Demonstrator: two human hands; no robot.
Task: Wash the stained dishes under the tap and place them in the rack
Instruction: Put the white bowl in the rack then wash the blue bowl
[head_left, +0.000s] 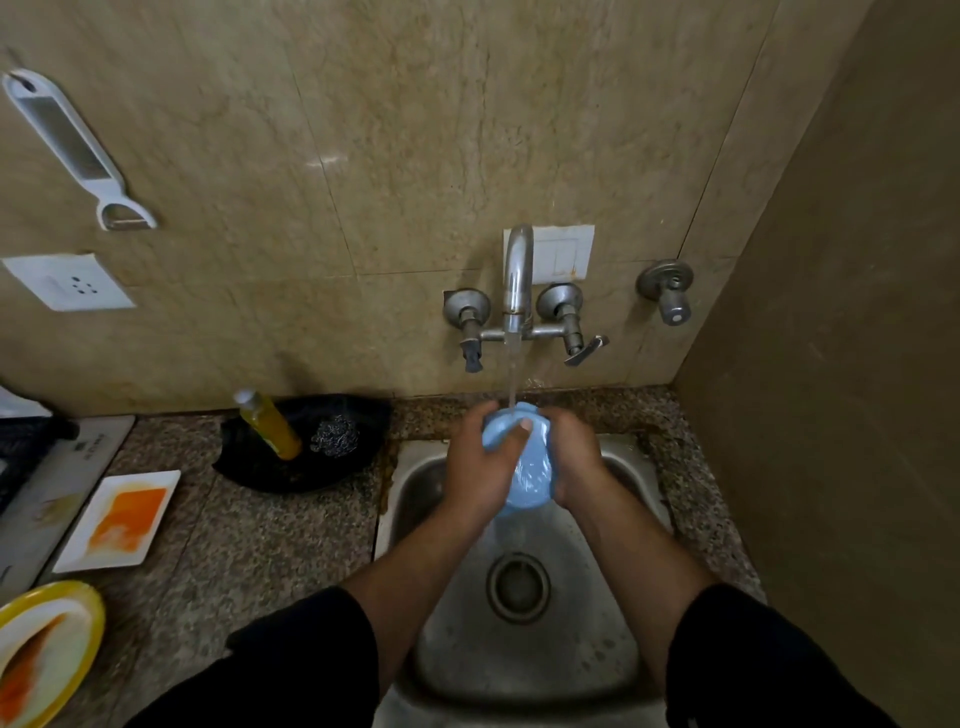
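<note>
A small light-blue dish (527, 475) is held tilted over the steel sink (613, 613), right under the stream running from the tap (518, 275). My left hand (480, 452) grips its left side, thumb across the inner face. My right hand (569, 454) grips its right edge from behind. Water runs off the dish toward the drain (518, 587). On the counter to the left lie a white rectangular plate (119, 519) with orange stains and a yellow-rimmed plate (44, 649) with orange stains. No rack is in view.
A black tray (249, 467) behind the counter holds a yellow soap bottle (270, 423) and a steel scrubber (336, 436). Tap handles (571, 327) stick out over the sink's back. A brown wall (831, 415) closes the right side. A peeler (72, 150) hangs at upper left.
</note>
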